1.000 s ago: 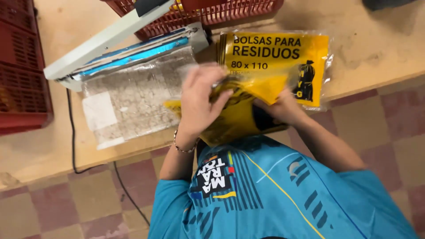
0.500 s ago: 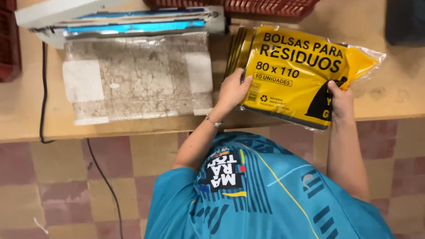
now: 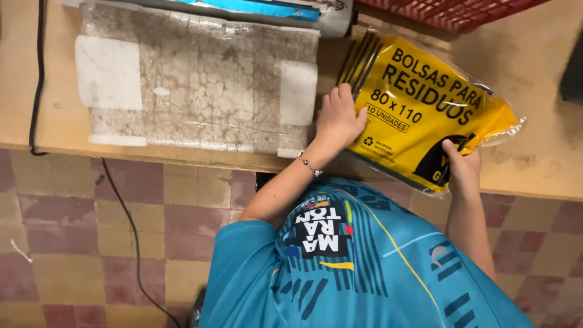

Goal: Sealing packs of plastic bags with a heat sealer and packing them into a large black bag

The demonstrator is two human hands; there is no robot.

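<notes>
The yellow packet of bags (image 3: pixel 419 115), sealed in clear plastic, lies tilted on the wooden table (image 3: pixel 540 67), its lower corner reaching past the near edge. The left hand (image 3: pixel 337 119) lies flat on the packet's left edge, fingers together and pointing up, pressing rather than gripping. The right hand (image 3: pixel 463 165) pinches the packet's lower right corner between thumb and fingers. Just left of the packet sits a worn, mottled pad under clear film (image 3: pixel 194 85), with a heat sealer's blue bar (image 3: pixel 255 8) along its far side. A red plastic crate (image 3: pixel 461 13) stands beyond the packet. A black cable (image 3: pixel 124 212) trails over the tiled floor (image 3: pixel 73 243).
</notes>
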